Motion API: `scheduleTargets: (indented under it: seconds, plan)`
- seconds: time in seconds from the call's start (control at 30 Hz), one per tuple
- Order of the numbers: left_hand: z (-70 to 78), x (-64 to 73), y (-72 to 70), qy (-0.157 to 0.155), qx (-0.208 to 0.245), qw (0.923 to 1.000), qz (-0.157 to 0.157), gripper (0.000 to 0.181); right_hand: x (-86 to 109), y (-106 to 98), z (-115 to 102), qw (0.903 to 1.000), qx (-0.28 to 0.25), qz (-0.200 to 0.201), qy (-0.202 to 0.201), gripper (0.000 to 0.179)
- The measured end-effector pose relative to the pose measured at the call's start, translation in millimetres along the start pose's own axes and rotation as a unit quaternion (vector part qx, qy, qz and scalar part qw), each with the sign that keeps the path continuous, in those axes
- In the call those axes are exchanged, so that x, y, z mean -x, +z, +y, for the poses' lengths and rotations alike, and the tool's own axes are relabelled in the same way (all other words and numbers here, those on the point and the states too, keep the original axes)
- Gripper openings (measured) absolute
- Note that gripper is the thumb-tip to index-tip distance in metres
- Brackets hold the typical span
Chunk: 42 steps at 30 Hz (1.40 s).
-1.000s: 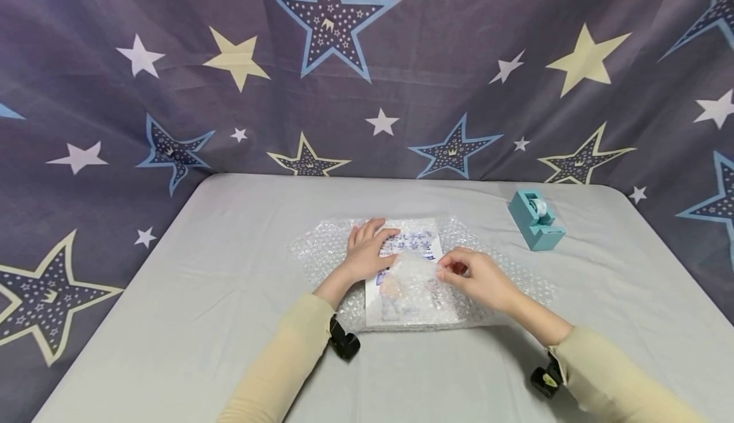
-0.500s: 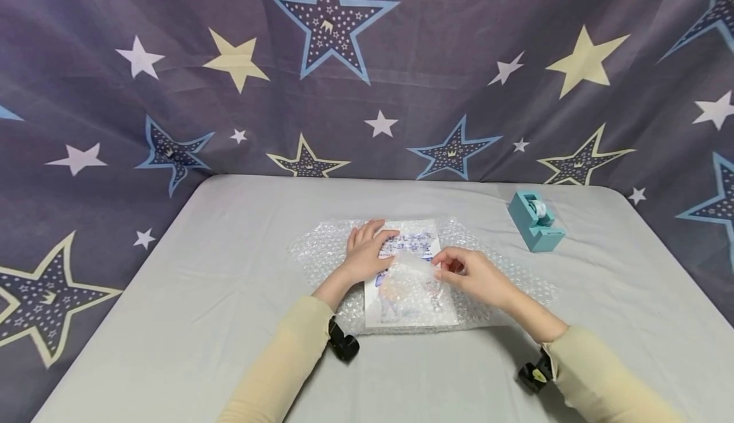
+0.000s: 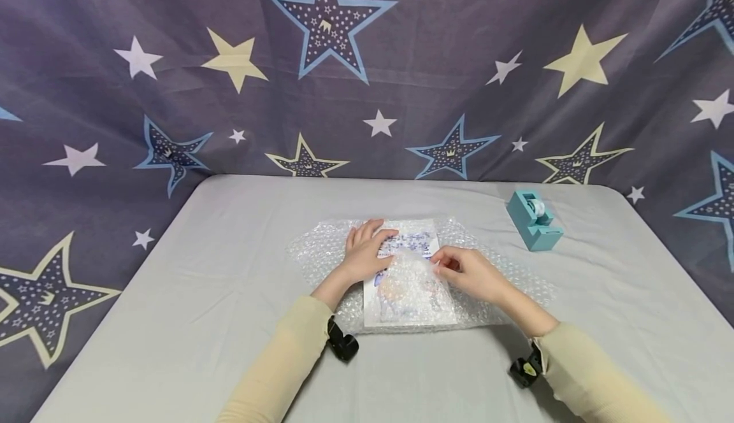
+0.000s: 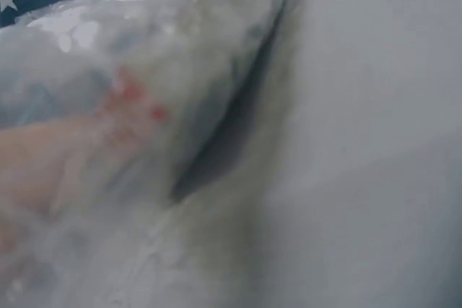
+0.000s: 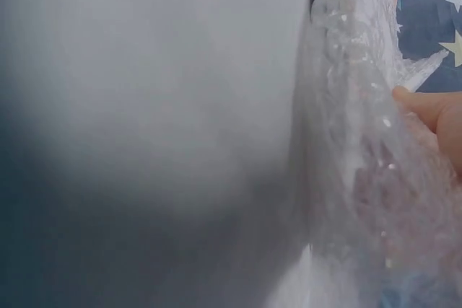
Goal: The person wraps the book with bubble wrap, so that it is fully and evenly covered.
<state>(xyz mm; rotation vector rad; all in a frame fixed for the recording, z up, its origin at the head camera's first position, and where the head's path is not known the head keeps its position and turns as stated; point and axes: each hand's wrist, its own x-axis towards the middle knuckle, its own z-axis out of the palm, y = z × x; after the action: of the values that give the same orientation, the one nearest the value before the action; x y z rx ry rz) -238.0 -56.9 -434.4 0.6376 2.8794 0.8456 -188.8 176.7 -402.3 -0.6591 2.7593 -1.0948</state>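
Note:
A flat white book (image 3: 410, 243) with blue lettering and a coloured picture lies on a sheet of bubble wrap (image 3: 321, 248). Part of the wrap is folded up over its lower half and blurs the picture. My left hand (image 3: 364, 258) rests spread on the book's left side, pressing it and the wrap. At the right side of the book, my right hand (image 3: 473, 275) pinches the edge of the folded wrap between thumb and fingers. Close up in the right wrist view, the fingers (image 5: 431, 110) meet the raised bubble wrap (image 5: 346, 63).
A teal tape dispenser (image 3: 533, 219) with a roll of tape stands at the back right of the table. Pale grey cloth covers the table (image 3: 241, 219). Behind it hangs a dark curtain (image 3: 401, 47) printed with stars.
My right hand has shifted slightly left with the pinched wrap, and its wrist has come inward. The folded wrap lies a little differently over the book. My left hand stays in place.

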Motion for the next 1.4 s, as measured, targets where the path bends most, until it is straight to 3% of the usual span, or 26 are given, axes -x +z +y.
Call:
scheduleTargets:
  seconds: [0.63,0.9,1.4]
  plan:
    - [0.1,-1.3,1.8,-0.010,0.025,0.9996,-0.003,0.040,-8.2,3,1,0.9986,0.037,-0.023,0.031,0.011]
    - [1.8,-0.9,0.7,-0.013,-0.028,0.9995,-0.006,0.065,-12.7,4,1,0.9985,0.040,-0.017,0.034,0.015]
    - [1.2,0.8,1.3,0.000,-0.027,0.9996,-0.013,0.060,-16.5,1,5,0.9984,0.054,-0.007,0.016,0.006]
